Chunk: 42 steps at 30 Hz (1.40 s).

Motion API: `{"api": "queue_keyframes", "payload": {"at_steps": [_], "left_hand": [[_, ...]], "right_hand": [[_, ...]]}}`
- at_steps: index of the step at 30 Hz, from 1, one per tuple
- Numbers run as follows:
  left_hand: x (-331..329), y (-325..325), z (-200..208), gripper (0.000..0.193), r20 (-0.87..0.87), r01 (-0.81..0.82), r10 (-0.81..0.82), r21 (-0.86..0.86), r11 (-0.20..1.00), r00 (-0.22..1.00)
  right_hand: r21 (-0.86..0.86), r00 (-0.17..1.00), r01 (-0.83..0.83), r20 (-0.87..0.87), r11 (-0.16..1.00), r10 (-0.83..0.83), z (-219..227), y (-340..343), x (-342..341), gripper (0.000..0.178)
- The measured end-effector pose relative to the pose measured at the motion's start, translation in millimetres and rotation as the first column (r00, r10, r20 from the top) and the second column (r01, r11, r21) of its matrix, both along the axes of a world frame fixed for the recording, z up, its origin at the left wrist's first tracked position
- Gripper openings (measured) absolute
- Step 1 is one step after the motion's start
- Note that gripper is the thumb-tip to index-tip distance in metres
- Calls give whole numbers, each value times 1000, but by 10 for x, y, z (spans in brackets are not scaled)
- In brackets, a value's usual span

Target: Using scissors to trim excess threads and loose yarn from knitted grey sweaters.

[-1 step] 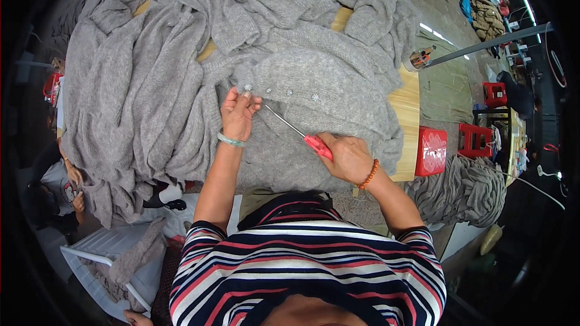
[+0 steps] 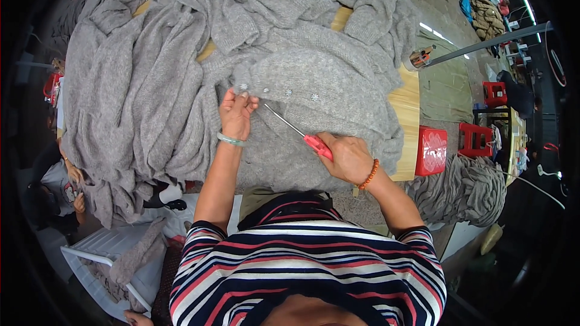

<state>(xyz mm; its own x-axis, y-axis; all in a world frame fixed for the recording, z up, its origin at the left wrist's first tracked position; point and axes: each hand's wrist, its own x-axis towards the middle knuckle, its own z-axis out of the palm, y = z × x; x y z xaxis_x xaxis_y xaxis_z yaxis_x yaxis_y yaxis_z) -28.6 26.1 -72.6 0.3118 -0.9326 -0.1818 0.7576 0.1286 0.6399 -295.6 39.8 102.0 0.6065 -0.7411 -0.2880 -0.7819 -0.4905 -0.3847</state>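
Note:
A grey knit sweater [image 2: 338,78] lies spread before me, with several sparkly flower-shaped buttons [image 2: 315,97] in a row along its edge. My left hand [image 2: 237,111] pinches that edge at the leftmost button [image 2: 244,87], thumb on top. In my right hand [image 2: 350,158] is a red-handled tool with a thin metal shaft [image 2: 284,119]. Its shaft slants up and left, and the tip stops just short of my left fingertips, below the button row. The exact shape of the tip is too small to make out.
More grey knitwear [image 2: 133,96] covers the wooden table [image 2: 409,108]. A holder with tools [image 2: 420,58] stands at its right edge by a metal pole [image 2: 483,45]. Red stools [image 2: 431,151] and a knitwear pile [image 2: 462,190] are on the right. Other people's hands [image 2: 75,175] show at far left.
My left hand has drawn the sweater's edge slightly to the left, and the leftmost buttons have shifted with it. My right hand and the tool look nearly unmoved.

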Motion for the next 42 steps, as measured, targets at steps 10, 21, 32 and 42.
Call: {"api": "queue_keyframes", "payload": {"at_steps": [10, 21, 32, 42], "left_hand": [[-144, 94, 28, 11, 139, 68, -70, 22, 997, 988], [13, 194, -66, 9, 125, 0, -8, 66, 998, 992], [-47, 252, 75, 8, 72, 6, -10, 56, 998, 997], [52, 209, 82, 11, 60, -56, 53, 40, 998, 997]], "right_hand": [[30, 999, -14, -32, 999, 14, 78, 37, 82, 32], [44, 1000, 20, -25, 999, -19, 25, 121, 26, 33], [-23, 1000, 10, 19, 1000, -10, -349, 171, -19, 36], [-308, 989, -143, -84, 941, 122, -1158, 424, 364, 62]]}}
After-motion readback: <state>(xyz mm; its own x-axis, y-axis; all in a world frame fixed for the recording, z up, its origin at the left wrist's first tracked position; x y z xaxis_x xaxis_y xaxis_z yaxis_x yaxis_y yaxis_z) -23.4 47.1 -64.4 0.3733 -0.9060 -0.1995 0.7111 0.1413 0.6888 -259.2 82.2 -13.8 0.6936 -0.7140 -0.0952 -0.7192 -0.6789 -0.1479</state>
